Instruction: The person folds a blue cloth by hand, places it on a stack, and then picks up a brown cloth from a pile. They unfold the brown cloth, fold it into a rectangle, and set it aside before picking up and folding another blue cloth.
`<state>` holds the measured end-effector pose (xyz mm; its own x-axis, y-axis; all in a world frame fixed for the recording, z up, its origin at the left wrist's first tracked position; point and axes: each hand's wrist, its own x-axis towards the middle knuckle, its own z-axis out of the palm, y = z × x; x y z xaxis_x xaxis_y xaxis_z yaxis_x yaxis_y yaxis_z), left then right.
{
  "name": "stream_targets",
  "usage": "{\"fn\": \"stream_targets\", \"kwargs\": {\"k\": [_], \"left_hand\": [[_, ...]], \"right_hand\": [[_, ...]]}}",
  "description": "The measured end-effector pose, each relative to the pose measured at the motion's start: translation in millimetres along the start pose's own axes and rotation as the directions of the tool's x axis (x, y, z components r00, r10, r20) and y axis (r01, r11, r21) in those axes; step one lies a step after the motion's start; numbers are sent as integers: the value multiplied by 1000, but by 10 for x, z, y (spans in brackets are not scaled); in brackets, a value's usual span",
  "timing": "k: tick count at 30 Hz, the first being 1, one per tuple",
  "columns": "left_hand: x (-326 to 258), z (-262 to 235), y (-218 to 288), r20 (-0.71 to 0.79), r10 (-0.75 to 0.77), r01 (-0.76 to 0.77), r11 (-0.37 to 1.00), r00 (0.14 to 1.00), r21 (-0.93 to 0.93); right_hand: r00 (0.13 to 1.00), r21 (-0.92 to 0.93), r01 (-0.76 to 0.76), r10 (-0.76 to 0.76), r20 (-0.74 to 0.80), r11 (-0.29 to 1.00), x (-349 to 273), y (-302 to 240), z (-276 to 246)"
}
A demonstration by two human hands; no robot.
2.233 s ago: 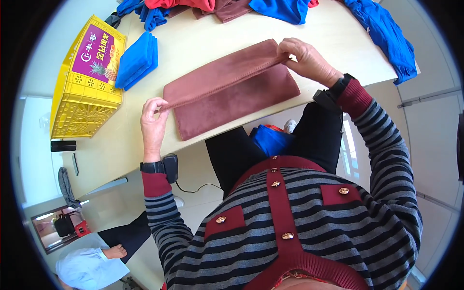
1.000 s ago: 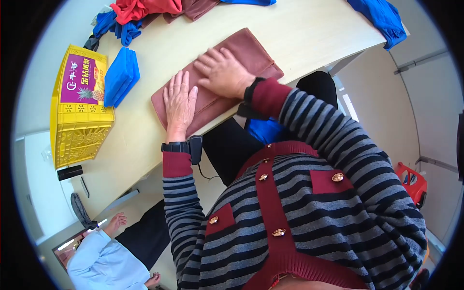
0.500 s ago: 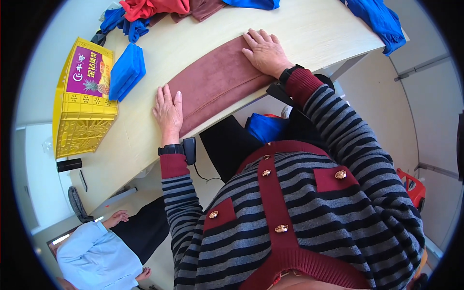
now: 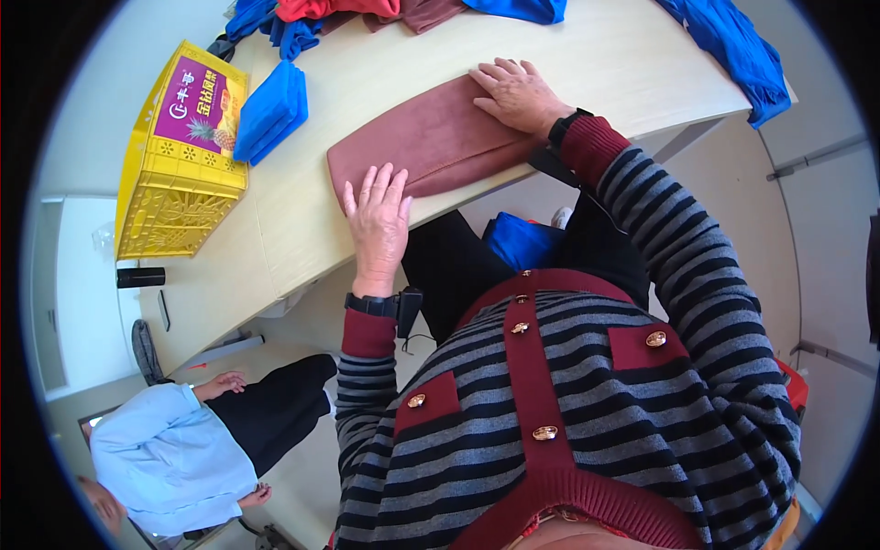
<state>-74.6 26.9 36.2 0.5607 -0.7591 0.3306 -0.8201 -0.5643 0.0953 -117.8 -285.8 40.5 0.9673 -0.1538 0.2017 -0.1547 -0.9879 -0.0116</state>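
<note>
A folded reddish-brown cloth (image 4: 431, 128), long and flat with a seam along its near side, lies along the table's front edge. My left hand (image 4: 378, 215) rests on its near left corner, fingers stretched out and slightly apart. At the cloth's right end my right hand (image 4: 521, 94) lies flat with fingers spread, palm down on the fabric. Neither hand grips the cloth; both press or rest on top. What lies under the palms is hidden.
A folded blue cloth stack (image 4: 272, 112) leans by a yellow plastic crate (image 4: 183, 174) on the left. Red, brown and blue cloths (image 4: 339, 9) lie at the back, another blue cloth (image 4: 733, 55) at the right corner. A person in light blue (image 4: 174, 458) is at lower left.
My left hand has moved from the cloth's left end to its near left corner. The cloth's left end looks narrower and rounder. My right hand stays at the right end.
</note>
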Motion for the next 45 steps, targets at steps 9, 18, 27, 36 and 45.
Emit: {"fn": "stream_targets", "kwargs": {"k": [9,18,27,36,45], "left_hand": [[650,-50,-954,14,104,-102,920,994,377],[664,151,-229,-30,-122,118,987,992,-107],[359,238,79,11,-153,152,988,988,33],[780,142,-545,146,198,-218,967,969,134],[1210,-91,-678,215,141,-238,804,967,545]], "right_hand": [[1000,-16,16,-16,25,1000,-790,-327,-414],[735,330,-39,-197,649,943,-518,-741,-1198],[907,210,419,-417,-57,883,304,-741,56],[976,133,215,-219,9,967,202,-732,-125],[984,-8,75,-72,161,997,-327,-1068,-533]]}}
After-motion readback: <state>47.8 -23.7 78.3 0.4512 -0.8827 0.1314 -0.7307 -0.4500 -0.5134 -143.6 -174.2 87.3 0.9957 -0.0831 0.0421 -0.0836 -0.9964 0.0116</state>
